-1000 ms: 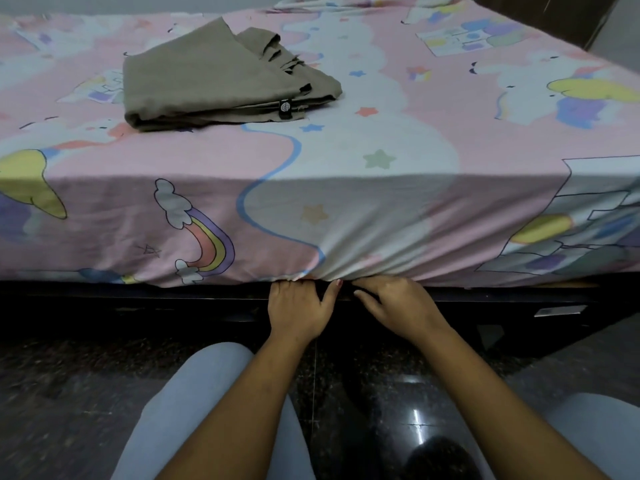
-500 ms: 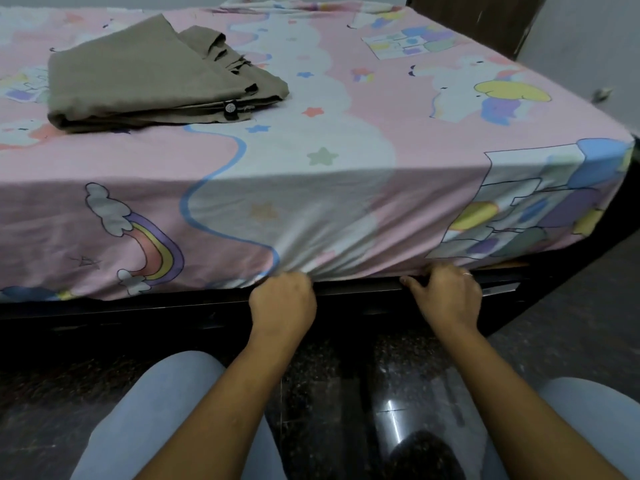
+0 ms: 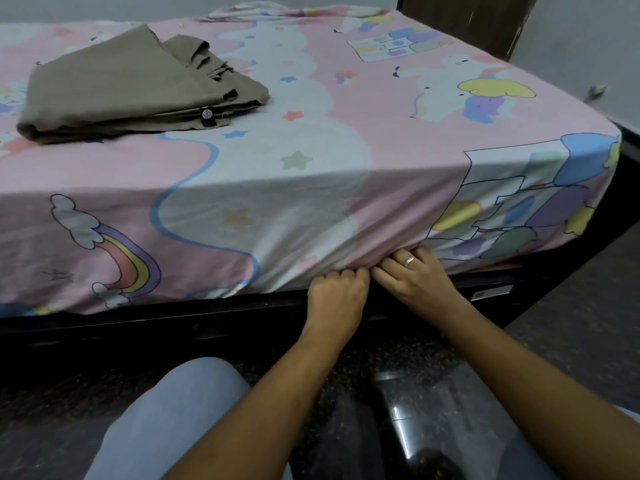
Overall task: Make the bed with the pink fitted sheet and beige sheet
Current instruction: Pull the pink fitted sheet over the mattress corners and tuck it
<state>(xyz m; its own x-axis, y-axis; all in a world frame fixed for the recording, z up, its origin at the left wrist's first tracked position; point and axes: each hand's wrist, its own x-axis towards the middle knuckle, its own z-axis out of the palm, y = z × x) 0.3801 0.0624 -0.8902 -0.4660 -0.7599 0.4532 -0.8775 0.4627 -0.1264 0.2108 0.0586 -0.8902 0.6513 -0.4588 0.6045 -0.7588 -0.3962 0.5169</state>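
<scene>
Pink fitted sheet (image 3: pixel 346 161), printed with clouds, stars, rainbows and a castle, is stretched over the whole top of the bed and hangs down the near side of the mattress. Its lower hem sits just above the dark bed frame (image 3: pixel 173 323), and the cloth puckers into small folds where the person grips it, right of the middle of the near edge.

Both hands meet at that hem, nearly touching each other. The left hand (image 3: pixel 337 292) is curled into a fist with its knuckles pressed against the sheet's bottom edge; it seems to have a pinch of fabric inside, though the fingers hide it. The right hand (image 3: pixel 414 277), wearing a ring (image 3: pixel 410 261), lies flatter, its fingertips pushed in under the hem so they vanish beneath the cloth; I cannot tell how firmly it holds.

Up on the bed, towards the far left and well apart from the hands, the beige sheet (image 3: pixel 131 95) lies folded in a loose stack, a small black tag (image 3: pixel 207 116) showing at its near edge.

The person crouches at the bedside on a dark polished floor (image 3: pixel 571 358), knees in pale blue trousers (image 3: pixel 173 417) showing below the forearms.
</scene>
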